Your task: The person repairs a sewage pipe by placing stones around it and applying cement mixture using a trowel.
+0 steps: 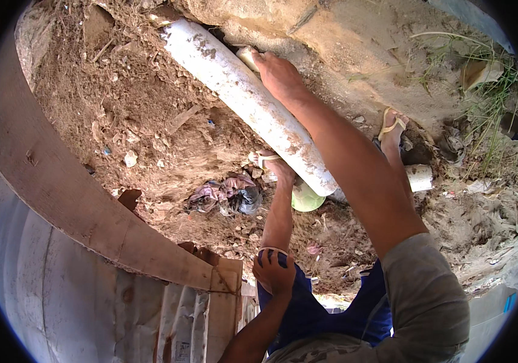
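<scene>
Bending down over a white pipe [234, 91]

The pipe lies slantwise on loose soil [144, 66], between the two feet, and dirt is stuck on it. Just beside its upper part, the right hand [276, 74] has its fingers bent and, as it appears, closed around a pale piece [248, 58]; the tips are hidden, so I cannot tell how tight. The left hand [274, 275] rests upon the left knee with fingers spread and slightly bent, holding no object, probably to support the leaning body. The feet, in light sandals [268, 158], stand apart on both sides of the pipe, which perhaps gives better balance. Near its lower end sits a green round thing [307, 199], partly covered by the pipe.
</scene>
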`<state>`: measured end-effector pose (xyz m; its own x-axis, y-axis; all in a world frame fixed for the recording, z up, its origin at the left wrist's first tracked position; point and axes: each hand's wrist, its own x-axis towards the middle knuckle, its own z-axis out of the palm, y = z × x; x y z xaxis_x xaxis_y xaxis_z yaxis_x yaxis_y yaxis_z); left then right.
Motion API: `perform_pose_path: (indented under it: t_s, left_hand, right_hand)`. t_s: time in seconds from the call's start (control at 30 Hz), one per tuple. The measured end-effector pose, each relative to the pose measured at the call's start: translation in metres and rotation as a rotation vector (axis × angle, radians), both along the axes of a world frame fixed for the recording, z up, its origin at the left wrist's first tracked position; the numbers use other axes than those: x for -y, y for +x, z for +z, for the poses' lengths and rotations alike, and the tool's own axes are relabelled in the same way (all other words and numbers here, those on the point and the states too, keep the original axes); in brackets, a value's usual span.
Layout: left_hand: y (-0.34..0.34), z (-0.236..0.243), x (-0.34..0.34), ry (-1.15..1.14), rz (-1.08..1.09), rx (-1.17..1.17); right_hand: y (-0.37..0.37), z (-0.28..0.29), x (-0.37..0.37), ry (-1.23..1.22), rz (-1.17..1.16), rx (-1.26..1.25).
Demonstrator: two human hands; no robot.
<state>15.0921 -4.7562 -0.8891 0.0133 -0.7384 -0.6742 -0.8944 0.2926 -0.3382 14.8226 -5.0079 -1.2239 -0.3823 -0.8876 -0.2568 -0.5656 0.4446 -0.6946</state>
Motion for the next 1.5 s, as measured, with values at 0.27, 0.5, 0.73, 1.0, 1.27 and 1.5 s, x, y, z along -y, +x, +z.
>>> perform_pose_path:
  t_s: [0.27,0.5,0.73,1.0,1.27,1.5]
  left_hand:
    - [-0.007,-0.004,0.006,-0.017,-0.026,-0.025]
    - [0.000,-0.011,0.001,-0.030,-0.043,-0.023]
    - [-0.005,-0.007,-0.006,-0.016,-0.015,-0.007]
    - [-0.014,-0.010,-0.004,-0.043,-0.077,-0.047]
    - [-0.010,-0.013,-0.013,0.014,-0.049,0.048]
    - [-0.014,-0.014,-0.018,0.027,-0.001,0.072]
  right_hand:
    - [-0.009,-0.001,0.028,0.316,0.057,0.122]
    - [0.009,-0.005,0.038,0.284,0.090,0.120]
    - [0.030,-0.009,0.005,0.181,0.065,0.118]
    - [-0.012,0.014,-0.016,0.325,0.196,0.086]
    - [0.002,0.148,-0.260,0.368,-0.017,0.485]
    - [0.027,0.142,-0.344,0.673,0.106,0.506]
